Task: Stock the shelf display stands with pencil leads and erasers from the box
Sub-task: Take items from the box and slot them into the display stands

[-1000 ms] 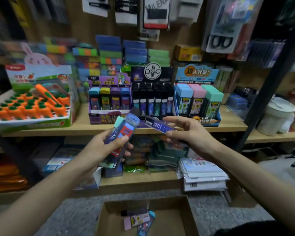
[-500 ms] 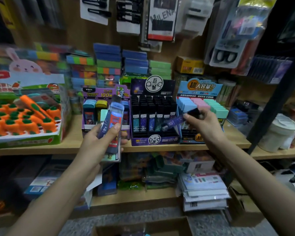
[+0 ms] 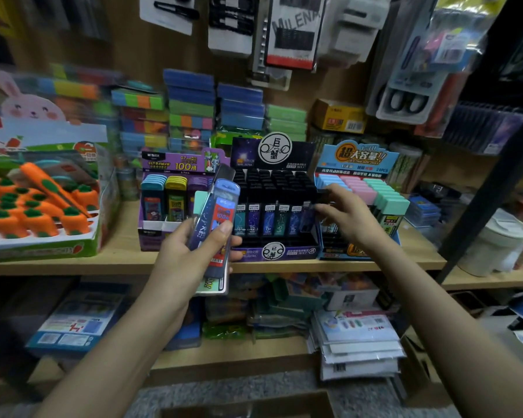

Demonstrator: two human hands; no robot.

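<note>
Here, from a head camera, a person faces a wooden shelf [image 3: 284,268] of stationery. The left hand [image 3: 191,257] is raised in front of the shelf. Its fingers and thumb are wrapped round a bunch of lead cases [image 3: 221,212]. These stand roughly upright and fan out a little, and the front one is blue with a red label. Behind them sits a purple stand [image 3: 151,233] of lead cases. Just beside it, in the middle, is a black stand [image 3: 274,251] with rows of dark cases. The right hand [image 3: 351,220] reaches to the right end of that stand's front row. Its fingers are bent, with the fingertips [image 3: 325,210] at a case there, but blur hides whether they grip it. A blue stand [image 3: 357,159] of pastel cases is behind this hand. Carrot erasers [image 3: 43,218] fill a tray at far left. The rim of a cardboard box [image 3: 248,410] shows at the bottom edge.
</note>
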